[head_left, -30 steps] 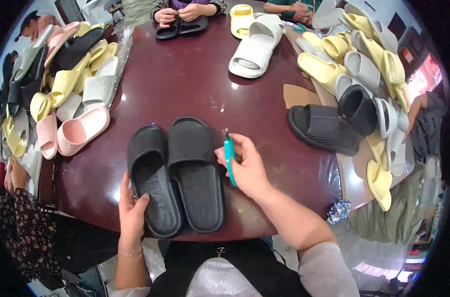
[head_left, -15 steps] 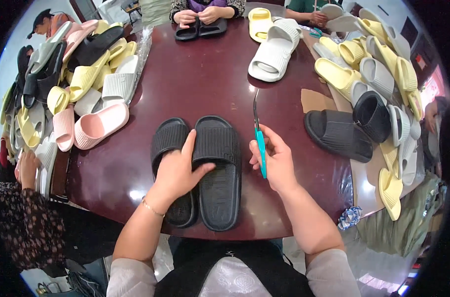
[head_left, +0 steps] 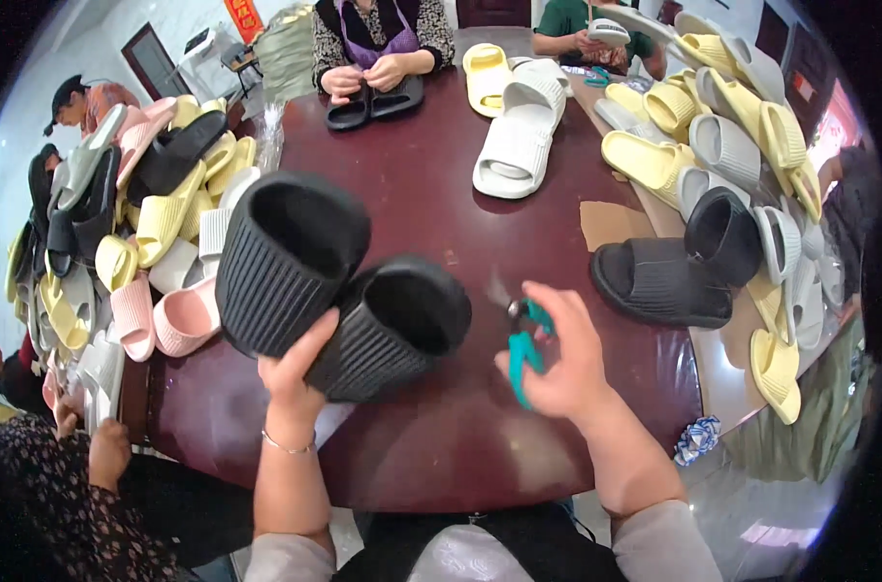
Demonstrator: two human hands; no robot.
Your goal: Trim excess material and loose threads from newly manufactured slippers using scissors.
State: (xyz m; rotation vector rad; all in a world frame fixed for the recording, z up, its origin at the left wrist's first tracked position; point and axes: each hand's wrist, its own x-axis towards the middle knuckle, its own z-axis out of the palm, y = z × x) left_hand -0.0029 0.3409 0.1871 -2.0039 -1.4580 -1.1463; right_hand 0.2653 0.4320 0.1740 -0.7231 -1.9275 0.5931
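Raised off the dark red table [head_left: 431, 218], a pair of black ribbed slide slippers, the left one [head_left: 266, 286] and the right one [head_left: 388, 335], is gripped in my left hand [head_left: 295, 373]. Both slippers are tilted, with their ribbed straps facing me. My left thumb lies between the two; its other fingers are mostly hidden. To the right of the pair, my right hand [head_left: 572, 364] is closed around teal-handled scissors [head_left: 522, 364]. Their handles are spread, and the blades are blurred by motion, pointing away from me.
White slides [head_left: 514, 145] and a yellow one [head_left: 485, 78] lie at the far middle. Mixed slides [head_left: 169, 218] are piled at left, others [head_left: 727, 145] at right, near a black slide [head_left: 659, 281]. Across the table, a person's hands [head_left: 368, 78] touch black slides [head_left: 392, 102].
My left hand has lifted the black slides off the table and tilted them up. The scissors' handles, together before, are now spread in my right hand. The view has tipped up slightly.
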